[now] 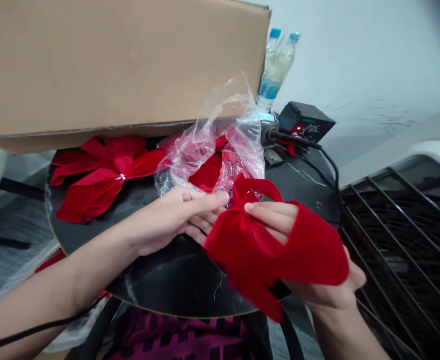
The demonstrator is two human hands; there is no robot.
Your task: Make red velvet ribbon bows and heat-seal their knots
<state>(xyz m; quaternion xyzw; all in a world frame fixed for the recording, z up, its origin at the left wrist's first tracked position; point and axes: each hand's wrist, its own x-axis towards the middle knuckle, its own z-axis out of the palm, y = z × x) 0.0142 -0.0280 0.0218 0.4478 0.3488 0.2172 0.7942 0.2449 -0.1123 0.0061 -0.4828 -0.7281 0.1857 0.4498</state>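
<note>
Red velvet ribbon [265,250] held above the round black desk [174,280], draped over the right hand [317,280] whose grip pinches its gathered middle, while left hand [178,220] fingertips clamp the loop, apparently keeping folds bunched, finished bow [99,180] lying behind.

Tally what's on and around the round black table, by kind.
Red velvet bows: 2, finished bow, another in both hands
Clear plastic bags: 1
Cardboard boxes: 1
Water bottles: 2
Black control units: 1
Total: 7
</note>
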